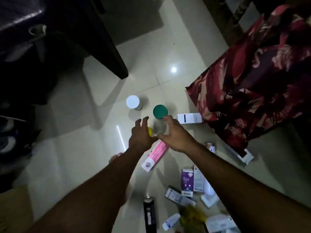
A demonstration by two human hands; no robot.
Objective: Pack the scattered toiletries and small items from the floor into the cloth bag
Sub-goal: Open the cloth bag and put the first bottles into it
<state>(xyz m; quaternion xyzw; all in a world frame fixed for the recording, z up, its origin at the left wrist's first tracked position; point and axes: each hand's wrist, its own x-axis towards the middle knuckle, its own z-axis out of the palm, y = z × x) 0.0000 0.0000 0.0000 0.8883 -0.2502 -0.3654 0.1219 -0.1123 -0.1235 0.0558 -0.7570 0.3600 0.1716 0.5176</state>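
Boxes (pixel 186 184) clutter the near floor; both hands, left (pixel 140 134) and right (pixel 176 132), reach fingers-spread toward the green-lidded jar (pixel 160 111).

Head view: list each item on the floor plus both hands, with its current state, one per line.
Left hand: open, fingers spread, holding nothing.
Right hand: open, reaching toward the green-lidded jar, not gripping.
Green-lidded jar: upright, lid on.
White-lidded jar: upright, lid on.
Pink tube box: lying flat, partly under the hands.
Black bottle: lying on its side.
White box: lying flat beside the red patterned cloth.
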